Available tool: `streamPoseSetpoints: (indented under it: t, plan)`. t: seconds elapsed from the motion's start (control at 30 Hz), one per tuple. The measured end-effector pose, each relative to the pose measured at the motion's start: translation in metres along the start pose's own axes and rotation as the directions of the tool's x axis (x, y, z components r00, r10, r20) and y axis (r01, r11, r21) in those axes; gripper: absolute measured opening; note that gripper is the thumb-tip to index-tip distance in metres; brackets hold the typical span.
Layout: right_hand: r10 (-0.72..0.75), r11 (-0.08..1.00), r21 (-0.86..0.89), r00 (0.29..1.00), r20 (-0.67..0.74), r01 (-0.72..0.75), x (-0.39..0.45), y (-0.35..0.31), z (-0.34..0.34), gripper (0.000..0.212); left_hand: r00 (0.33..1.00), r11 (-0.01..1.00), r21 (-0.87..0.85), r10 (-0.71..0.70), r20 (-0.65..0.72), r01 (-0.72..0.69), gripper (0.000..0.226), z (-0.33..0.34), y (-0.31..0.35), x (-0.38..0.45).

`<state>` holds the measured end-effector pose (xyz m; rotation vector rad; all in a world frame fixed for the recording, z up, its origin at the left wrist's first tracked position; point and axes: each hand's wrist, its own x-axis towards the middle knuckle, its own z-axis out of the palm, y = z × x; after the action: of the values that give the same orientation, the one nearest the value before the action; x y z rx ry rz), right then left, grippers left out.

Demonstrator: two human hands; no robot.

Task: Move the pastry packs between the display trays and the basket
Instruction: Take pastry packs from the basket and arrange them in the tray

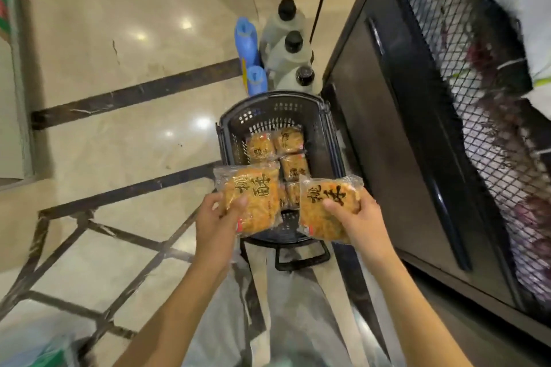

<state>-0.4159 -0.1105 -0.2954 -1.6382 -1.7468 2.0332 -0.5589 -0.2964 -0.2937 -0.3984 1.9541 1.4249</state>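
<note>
A black plastic basket [323, 134] stands on the floor in front of me. Several clear packs of golden pastry [293, 165] lie inside it. My left hand [216, 225] grips one pastry pack [253, 197] with black characters on it, held above the basket's near left side. My right hand [356, 219] grips a second pastry pack [325, 208] above the basket's near right side. Thumbs lie on top of both packs. No display trays are in sight.
Two blue bottles [247, 39] and three grey jugs with black caps [286, 27] stand on the floor beyond the basket. A dark display stand [396, 128] with black mesh rises close on the right. Shiny marble floor [119, 68] spreads to the left.
</note>
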Motion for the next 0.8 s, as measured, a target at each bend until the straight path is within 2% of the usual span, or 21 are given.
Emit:
streamPoseSetpoints:
  t: [0.17, 0.23, 0.33, 0.43, 0.6, 0.7, 0.77, 0.8]
  plan:
    - [0.097, 0.993, -0.065, 0.99, -0.104, -0.104, 0.127, 0.089, 0.037, 0.038, 0.995, 0.992, 0.074, -0.1, -0.028, 0.101, 0.018, 0.066, -0.089, 0.124]
    - [0.119, 0.989, -0.066, 0.983, -0.139, -0.129, 0.186, 0.132, 0.057, 0.033, 0.986, 0.986, 0.036, -0.16, -0.038, 0.162, 0.018, 0.088, -0.135, 0.18]
    - [0.088, 0.985, -0.134, 0.982, -0.168, -0.111, 0.267, 0.196, 0.084, 0.039, 0.973, 0.974, -0.046, -0.224, -0.049, 0.222, 0.023, 0.109, -0.199, 0.257]
    - [0.06, 0.974, -0.207, 0.989, -0.137, -0.087, 0.334, 0.239, 0.102, 0.033, 0.967, 0.97, -0.053, -0.242, -0.082, 0.238, 0.03, 0.118, -0.249, 0.326]
    - [0.07, 0.926, -0.364, 0.992, -0.1, -0.102, 0.408, 0.262, 0.117, 0.039, 0.967, 0.966, 0.132, -0.201, -0.158, 0.222, 0.03, 0.13, -0.291, 0.384]
    - [0.003, 0.881, -0.463, 0.981, -0.192, -0.094, 0.422, 0.261, 0.119, 0.056, 0.972, 0.94, 0.291, -0.122, -0.201, 0.179, 0.032, 0.14, -0.286, 0.383]
    - [-0.097, 0.833, -0.551, 0.967, -0.238, -0.052, 0.42, 0.259, 0.121, 0.077, 0.981, 0.885, 0.458, 0.01, -0.192, 0.081, 0.061, 0.142, -0.284, 0.375]
    - [-0.145, 0.792, -0.61, 0.965, -0.218, -0.019, 0.417, 0.261, 0.123, 0.083, 0.984, 0.86, 0.511, 0.087, -0.152, 0.003, 0.076, 0.142, -0.282, 0.37]
